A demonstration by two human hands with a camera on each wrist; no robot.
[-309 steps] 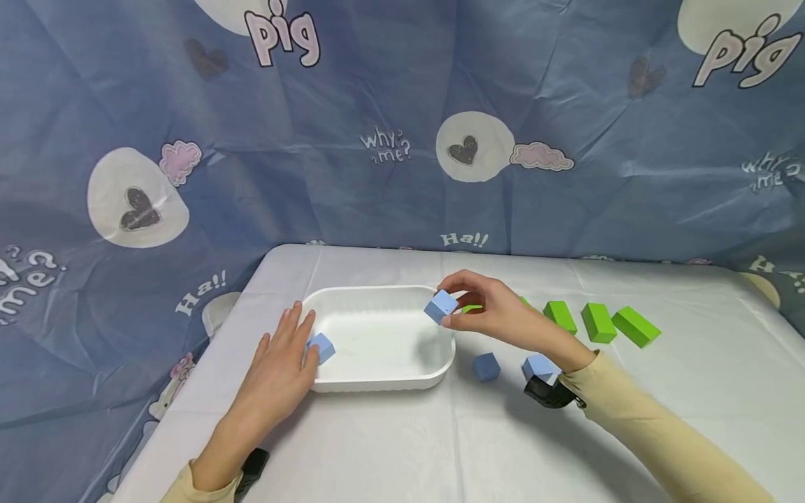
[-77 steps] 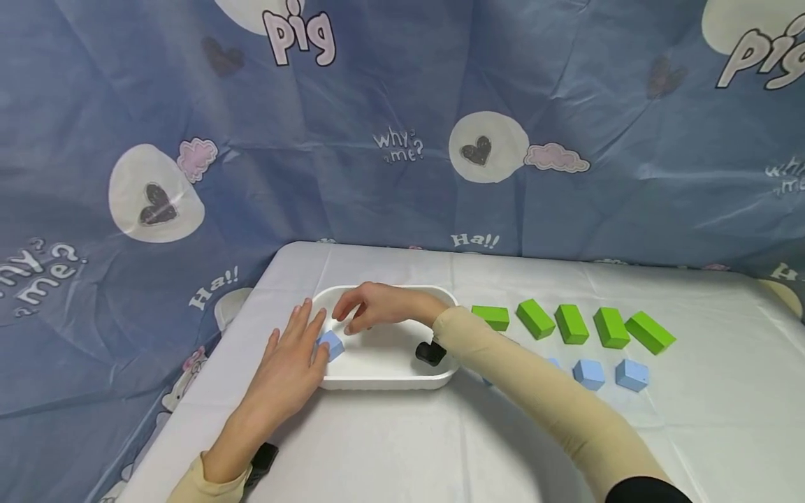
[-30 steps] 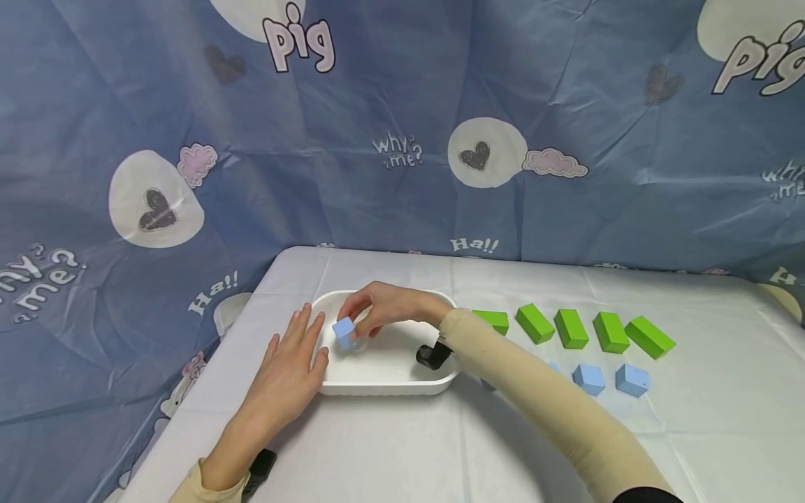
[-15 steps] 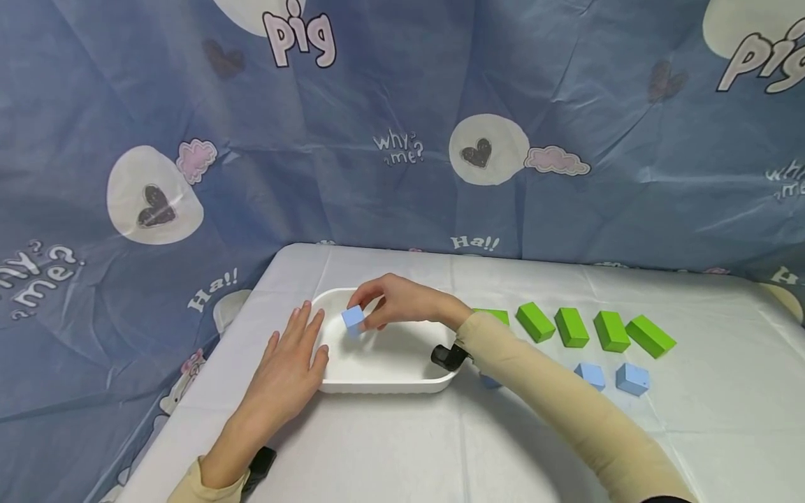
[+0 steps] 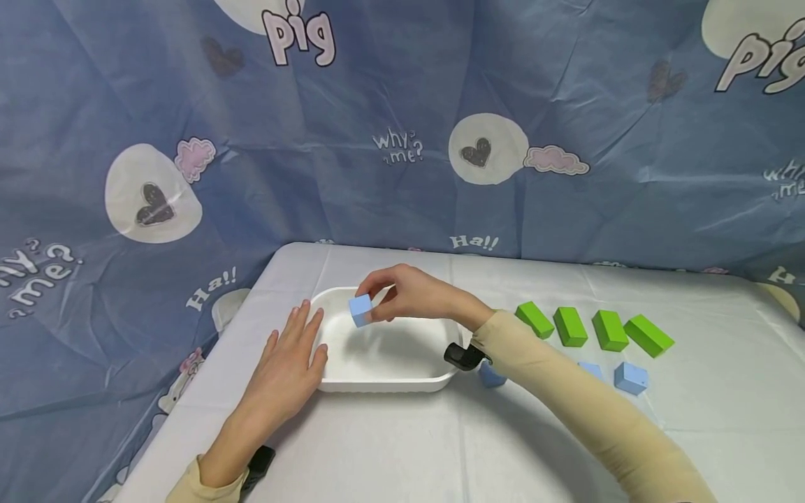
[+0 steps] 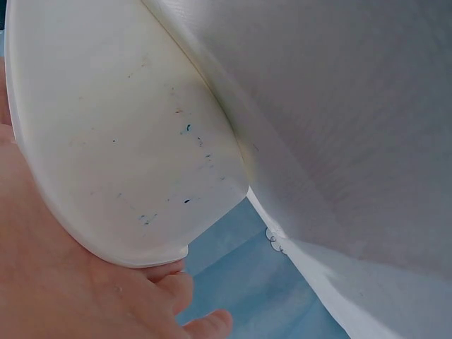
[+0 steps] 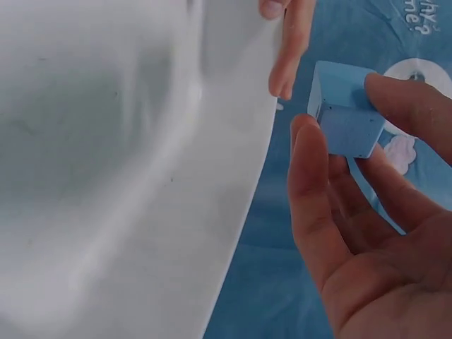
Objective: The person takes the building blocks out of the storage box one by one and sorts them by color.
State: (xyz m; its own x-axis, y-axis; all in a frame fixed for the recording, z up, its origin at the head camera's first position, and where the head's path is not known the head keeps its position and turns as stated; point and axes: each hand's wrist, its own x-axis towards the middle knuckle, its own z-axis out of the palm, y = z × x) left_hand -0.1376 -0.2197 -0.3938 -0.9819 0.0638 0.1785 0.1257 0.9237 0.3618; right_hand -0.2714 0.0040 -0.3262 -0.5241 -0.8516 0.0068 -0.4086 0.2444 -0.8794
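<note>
In the head view my right hand (image 5: 418, 293) pinches a blue cube (image 5: 360, 309) between thumb and fingers, above the white tray (image 5: 383, 385). The right wrist view shows the same cube (image 7: 346, 109) up close, gripped at the fingertips beyond the tray's rim. My left hand (image 5: 283, 370) lies along the tray's left end, fingers extended and thumb toward the inside. Seen from the left wrist, the tray (image 6: 134, 141) covers part of that hand, with several fingertips showing past its edge. No other block shows inside the tray.
Right of the tray, several green blocks (image 5: 570, 327) stand in a row on the white-covered table (image 5: 402, 447). Nearer are blue cubes: one (image 5: 492, 374) by the tray's right end, another (image 5: 631, 378) farther right, one partly behind the right sleeve (image 5: 566, 391). A patterned blue cloth (image 5: 352, 195) hangs behind.
My right hand has picked the blue cube out of the tray's left end, raised it and drawn it rightward. Earlier it carried blue cubes to the right. The left hand stays put.
</note>
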